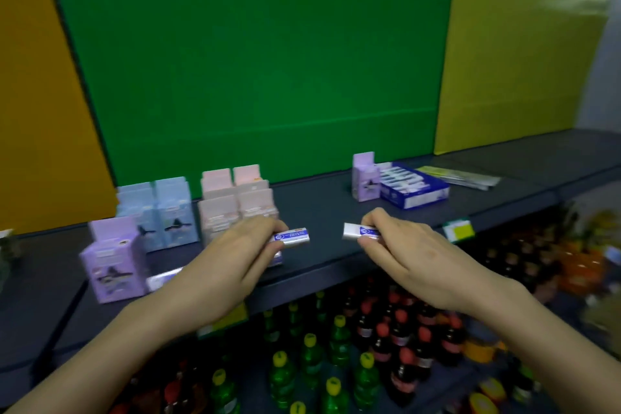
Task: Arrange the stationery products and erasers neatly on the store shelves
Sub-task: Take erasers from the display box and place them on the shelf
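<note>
My left hand [232, 259] holds a white eraser in a blue sleeve [292, 236] just above the dark shelf [322, 212]. My right hand [403, 249] holds a second white-and-blue eraser [358, 232], its white end pointing left. The two erasers face each other with a small gap between them. A blue carton of erasers [413, 186] lies at the back right of the shelf. Another eraser [164, 277] lies on the shelf, partly hidden under my left wrist.
Small upright boxes stand on the shelf: purple [112, 260], light blue [158, 212], pink [235, 198], and one purple [364, 178] next to the carton. A flat packet [460, 176] lies far right. Bottles [336, 356] fill the lower shelf. Green back panel [252, 60] behind.
</note>
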`<state>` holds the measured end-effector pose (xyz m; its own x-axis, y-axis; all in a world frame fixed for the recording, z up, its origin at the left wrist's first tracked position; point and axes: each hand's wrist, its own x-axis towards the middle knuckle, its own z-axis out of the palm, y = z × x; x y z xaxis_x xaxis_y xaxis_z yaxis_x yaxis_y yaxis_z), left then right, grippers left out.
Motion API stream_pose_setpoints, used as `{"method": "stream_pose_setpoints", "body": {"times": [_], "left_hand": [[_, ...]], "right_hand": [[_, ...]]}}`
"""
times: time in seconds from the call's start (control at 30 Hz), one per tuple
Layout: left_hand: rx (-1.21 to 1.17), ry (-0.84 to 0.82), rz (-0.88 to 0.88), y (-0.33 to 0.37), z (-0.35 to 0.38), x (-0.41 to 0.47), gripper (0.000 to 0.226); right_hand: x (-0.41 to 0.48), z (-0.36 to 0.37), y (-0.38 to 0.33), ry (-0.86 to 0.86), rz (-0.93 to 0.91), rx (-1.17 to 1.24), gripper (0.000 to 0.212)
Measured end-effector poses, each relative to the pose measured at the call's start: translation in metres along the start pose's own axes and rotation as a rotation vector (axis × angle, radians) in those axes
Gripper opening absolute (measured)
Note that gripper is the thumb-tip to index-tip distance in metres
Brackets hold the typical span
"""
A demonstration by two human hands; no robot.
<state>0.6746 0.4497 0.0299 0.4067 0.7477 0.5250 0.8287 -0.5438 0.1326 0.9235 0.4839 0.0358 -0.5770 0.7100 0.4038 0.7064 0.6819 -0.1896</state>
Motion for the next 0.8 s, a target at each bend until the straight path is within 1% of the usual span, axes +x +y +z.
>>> {"method": "stream_pose_setpoints", "body": {"times": [0.17, 0.27, 0.4, 0.57, 0.7, 0.8], "left_hand": [[-0.09, 0.004, -0.009, 0.045, 0.055, 0.056, 0.045], [-0.149, 0.017, -0.064, 0.069, 0.089, 0.083, 0.042], [-0.173, 0.035, -0.132, 0.096, 0.123, 0.113, 0.034], [-0.137, 0.09, -0.18, 0.11, 0.139, 0.145, 0.049], [-0.115, 0.149, -0.227, 0.106, 0.14, 0.169, 0.039], [-0.129, 0.163, -0.234, 0.097, 0.144, 0.186, 0.034]], "right_hand": [[-0.037, -0.027, 0.08, -0.029, 0.041, -0.047, 0.014], [-0.05, -0.044, 0.127, -0.034, 0.031, -0.056, 0.017], [-0.056, -0.057, 0.182, -0.01, -0.027, -0.049, 0.019], [-0.036, -0.063, 0.231, 0.038, -0.056, -0.046, 0.028], [-0.008, -0.06, 0.26, 0.08, -0.094, -0.02, 0.032], [0.016, -0.054, 0.278, 0.095, -0.131, 0.031, 0.032]]}}
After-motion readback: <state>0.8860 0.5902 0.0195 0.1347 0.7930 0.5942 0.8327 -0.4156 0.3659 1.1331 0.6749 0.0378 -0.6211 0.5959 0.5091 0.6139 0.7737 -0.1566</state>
